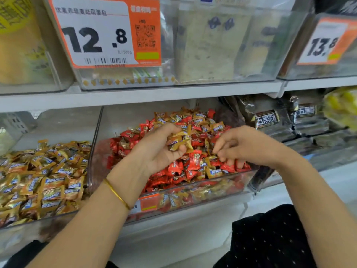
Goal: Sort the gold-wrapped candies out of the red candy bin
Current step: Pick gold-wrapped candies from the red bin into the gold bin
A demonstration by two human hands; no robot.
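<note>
A clear plastic bin (193,192) on the lower shelf is heaped with red-wrapped candies (173,169) and scattered gold-wrapped candies (211,172). My left hand (160,147) hovers over the heap, palm up, and holds a bunch of gold-wrapped candies (179,141) in its curled fingers. My right hand (241,146) reaches into the bin's right side with its fingers curled down among the wrappers; what it pinches is hidden. To the left stands a second clear bin (92,151) full of gold-wrapped candies (44,176).
A white shelf board (135,97) runs just above the bins, carrying clear boxes and an orange price tag (104,33) reading 12.8. Dark packaged goods (270,118) lie right of the red bin. A gold bangle (117,194) circles my left wrist.
</note>
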